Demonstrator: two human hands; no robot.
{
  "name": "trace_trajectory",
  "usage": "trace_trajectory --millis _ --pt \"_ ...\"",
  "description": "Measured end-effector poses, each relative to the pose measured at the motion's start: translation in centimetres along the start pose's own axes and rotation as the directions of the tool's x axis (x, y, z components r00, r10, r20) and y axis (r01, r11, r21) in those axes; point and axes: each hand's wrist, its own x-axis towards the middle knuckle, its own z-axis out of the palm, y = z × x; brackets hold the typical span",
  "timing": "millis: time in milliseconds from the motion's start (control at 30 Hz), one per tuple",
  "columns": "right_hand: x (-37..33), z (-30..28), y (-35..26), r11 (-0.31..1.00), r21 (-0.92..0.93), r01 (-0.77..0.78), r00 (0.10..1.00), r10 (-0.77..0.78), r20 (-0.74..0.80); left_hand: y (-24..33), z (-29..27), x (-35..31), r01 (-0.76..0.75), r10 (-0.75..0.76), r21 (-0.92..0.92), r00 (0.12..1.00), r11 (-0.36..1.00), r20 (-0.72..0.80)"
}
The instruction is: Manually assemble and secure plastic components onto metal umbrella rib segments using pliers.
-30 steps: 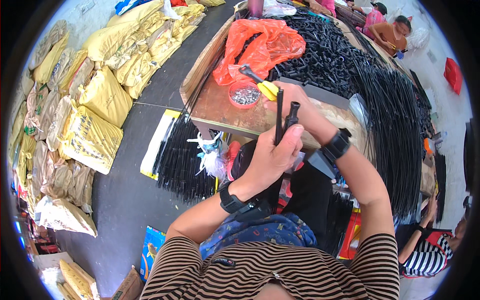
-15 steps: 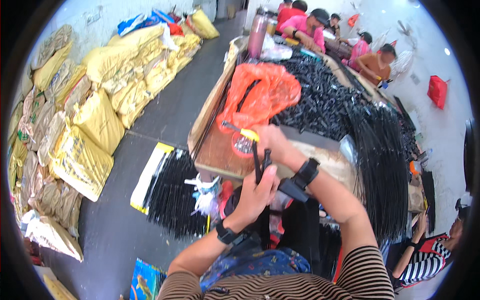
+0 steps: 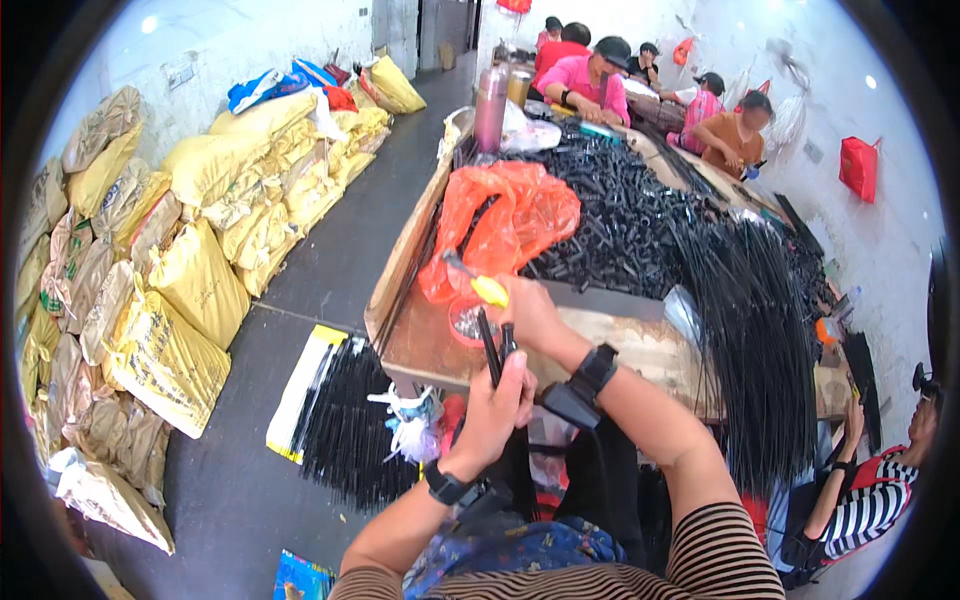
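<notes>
My left hand (image 3: 490, 415) is closed around thin black plastic pieces (image 3: 491, 350), their upper ends standing out above the fingers. Just above it, my right hand (image 3: 535, 315) grips a yellow-handled tool (image 3: 490, 291) with a grey metal end pointing to the far left. The tool's exact kind is unclear. Below the tool's handle, a small red bowl (image 3: 457, 334) with tiny silvery bits sits on the wooden table (image 3: 410, 345). A crumpled orange plastic bag (image 3: 510, 205) lies just beyond the bowl.
A heap of black plastic parts (image 3: 620, 215) covers the table's far side. Long black strips (image 3: 755, 350) hang over its right edge. Yellow sacks (image 3: 170, 355) line the left wall. Another bundle of black strips (image 3: 355, 430) is at the table's left. Several people work beyond; one person (image 3: 870, 500) sits at right.
The view has tipped upward, so the table appears lower. The yellow-handled tool and the black pieces' tips have come slightly apart. Both hands keep their grips.
</notes>
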Motion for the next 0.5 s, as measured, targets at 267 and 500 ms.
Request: trace_trajectory --millis 267,500 --pt "-1.7 -3.6 0.1 0.454 0.736 -0.502 0.855 0.39 0.342 -0.7 -0.5 1.9 -0.027 0.033 0.069 0.995 0.997 -0.091" --pt "-6.8 -5.6 0.6 0.379 0.732 -0.567 0.782 0.527 0.333 -1.3 0.2 2.9 0.007 0.01 0.092 0.984 0.996 -0.177"
